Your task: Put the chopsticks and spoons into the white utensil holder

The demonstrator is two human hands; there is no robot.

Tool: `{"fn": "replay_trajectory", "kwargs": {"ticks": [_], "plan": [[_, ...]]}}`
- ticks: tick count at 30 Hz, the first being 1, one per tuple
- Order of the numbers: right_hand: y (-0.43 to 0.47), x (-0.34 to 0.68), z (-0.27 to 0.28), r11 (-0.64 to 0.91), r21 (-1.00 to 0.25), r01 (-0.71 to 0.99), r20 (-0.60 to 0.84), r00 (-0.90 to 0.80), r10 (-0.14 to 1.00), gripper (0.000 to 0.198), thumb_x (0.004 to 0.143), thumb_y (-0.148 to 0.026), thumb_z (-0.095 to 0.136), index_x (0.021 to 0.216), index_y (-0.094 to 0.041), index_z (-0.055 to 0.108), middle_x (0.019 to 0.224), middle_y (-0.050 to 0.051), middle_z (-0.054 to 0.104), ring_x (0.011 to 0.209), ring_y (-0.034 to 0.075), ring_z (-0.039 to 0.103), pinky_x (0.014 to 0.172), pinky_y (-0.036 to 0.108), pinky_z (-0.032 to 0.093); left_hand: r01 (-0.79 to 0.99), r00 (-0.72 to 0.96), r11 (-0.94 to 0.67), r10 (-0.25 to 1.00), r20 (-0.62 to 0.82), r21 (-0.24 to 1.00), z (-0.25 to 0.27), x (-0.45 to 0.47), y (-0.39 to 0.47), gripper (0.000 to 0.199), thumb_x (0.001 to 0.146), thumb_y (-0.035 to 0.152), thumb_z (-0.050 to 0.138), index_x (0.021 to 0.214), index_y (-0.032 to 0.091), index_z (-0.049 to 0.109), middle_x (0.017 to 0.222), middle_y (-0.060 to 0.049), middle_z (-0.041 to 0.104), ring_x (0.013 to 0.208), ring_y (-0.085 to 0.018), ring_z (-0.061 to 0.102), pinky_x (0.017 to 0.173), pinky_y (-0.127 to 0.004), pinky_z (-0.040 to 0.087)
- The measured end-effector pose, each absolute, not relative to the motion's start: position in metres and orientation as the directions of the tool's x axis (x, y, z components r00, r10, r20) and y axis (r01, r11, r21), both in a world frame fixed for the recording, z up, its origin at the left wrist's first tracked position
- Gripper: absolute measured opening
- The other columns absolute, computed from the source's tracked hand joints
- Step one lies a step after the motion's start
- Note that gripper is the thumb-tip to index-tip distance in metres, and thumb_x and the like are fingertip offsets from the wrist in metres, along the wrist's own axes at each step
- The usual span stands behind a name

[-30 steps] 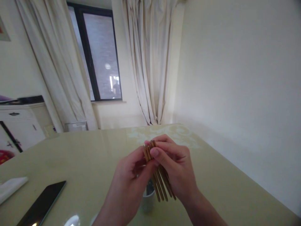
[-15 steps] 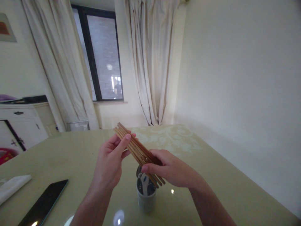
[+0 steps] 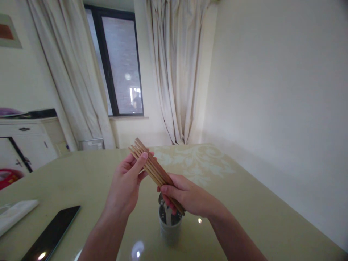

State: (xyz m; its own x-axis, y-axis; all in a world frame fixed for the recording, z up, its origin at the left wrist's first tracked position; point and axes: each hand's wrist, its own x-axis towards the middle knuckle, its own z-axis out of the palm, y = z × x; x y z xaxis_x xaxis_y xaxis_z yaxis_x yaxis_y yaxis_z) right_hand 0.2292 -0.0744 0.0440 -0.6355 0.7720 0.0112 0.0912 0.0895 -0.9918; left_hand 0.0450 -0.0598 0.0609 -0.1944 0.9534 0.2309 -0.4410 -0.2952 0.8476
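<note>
A bundle of brown wooden chopsticks (image 3: pixel 154 169) slants between my two hands, its upper end to the left. My left hand (image 3: pixel 127 181) is closed around the upper part, thumb on top. Farther down, my right hand (image 3: pixel 185 192) wraps the bundle, its thumb across the sticks and its fingers curled beneath. Below the right hand a light grey cup (image 3: pixel 170 232) stands upright on the table. Spoons (image 3: pixel 168 214) stand in the cup, partly hidden by the right hand and the chopsticks.
The glossy green table (image 3: pixel 103 188) carries a dark flat device (image 3: pixel 51 232) and a white packet (image 3: pixel 17 215) at the left. A white wall (image 3: pixel 277 90) runs along its right edge. Behind are curtains (image 3: pixel 179 72), a window (image 3: pixel 122 65) and a white cabinet (image 3: pixel 27 139).
My right hand has shifted slightly left and now wraps more tightly around the chopsticks, whose lower ends are drawn closer together. My left hand has moved a little left.
</note>
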Motion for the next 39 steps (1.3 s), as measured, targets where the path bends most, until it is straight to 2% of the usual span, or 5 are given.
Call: {"fn": "replay_trajectory", "kwargs": {"ticks": [9, 14, 21, 30, 39], "plan": [[-0.069, 0.232, 0.037, 0.037, -0.998, 0.042, 0.002, -0.629, 0.777, 0.028, 0.101, -0.044, 0.060, 0.089, -0.018, 0.056, 0.071, -0.003, 0.061, 0.052, 0.010, 0.055, 0.049, 0.021, 0.044, -0.563, -0.001, -0.116, 0.990, 0.139, 0.818, 0.050, 0.083, -0.071, 0.042, 0.081, 0.049, 0.086, 0.106, 0.018, 0.071, 0.085, 0.000, 0.075, 0.065, -0.009, 0.067, 0.046, -0.014, 0.045], [-0.066, 0.245, 0.045, 0.300, -0.943, 0.146, 0.191, -0.504, 0.842, 0.036, 0.105, -0.050, 0.057, 0.111, -0.016, 0.069, 0.101, 0.007, 0.075, 0.087, 0.018, 0.070, 0.078, 0.030, 0.054, -0.653, -0.070, -0.165, 0.985, 0.157, 0.739, 0.055, 0.048, -0.054, 0.014, 0.091, 0.028, 0.079, 0.093, 0.017, 0.071, 0.082, 0.001, 0.074, 0.084, -0.013, 0.075, 0.088, -0.027, 0.065], [-0.052, 0.251, 0.039, 0.435, -0.769, 0.469, 0.317, -0.312, 0.896, 0.025, 0.105, -0.034, 0.057, 0.120, -0.018, 0.071, 0.118, 0.011, 0.076, 0.110, 0.024, 0.070, 0.098, 0.039, 0.051, -0.511, -0.101, 0.011, 0.992, -0.072, 0.860, 0.018, -0.018, -0.005, 0.012, 0.098, 0.007, 0.062, 0.100, 0.009, 0.074, 0.087, -0.009, 0.079, 0.079, -0.017, 0.078, 0.081, -0.031, 0.068], [-0.054, 0.246, 0.033, 0.467, -0.677, 0.569, 0.241, -0.429, 0.871, 0.033, 0.103, -0.032, 0.059, 0.129, -0.015, 0.070, 0.130, 0.015, 0.073, 0.120, 0.028, 0.066, 0.103, 0.040, 0.047, -0.266, 0.043, 0.315, 0.948, -0.316, 0.911, -0.081, -0.003, 0.027, 0.023, 0.085, 0.006, 0.078, 0.099, 0.015, 0.063, 0.080, -0.007, 0.076, 0.072, -0.022, 0.078, 0.067, -0.033, 0.065], [-0.053, 0.245, 0.034, 0.518, -0.644, 0.563, 0.300, -0.436, 0.848, 0.027, 0.105, -0.031, 0.057, 0.122, -0.017, 0.073, 0.122, 0.012, 0.075, 0.116, 0.026, 0.066, 0.103, 0.039, 0.046, -0.012, 0.075, 0.146, 0.987, -0.145, 0.989, -0.107, 0.007, 0.035, 0.052, 0.058, 0.041, 0.096, 0.091, 0.017, 0.064, 0.071, 0.000, 0.070, 0.065, -0.018, 0.067, 0.062, -0.027, 0.051]]}}
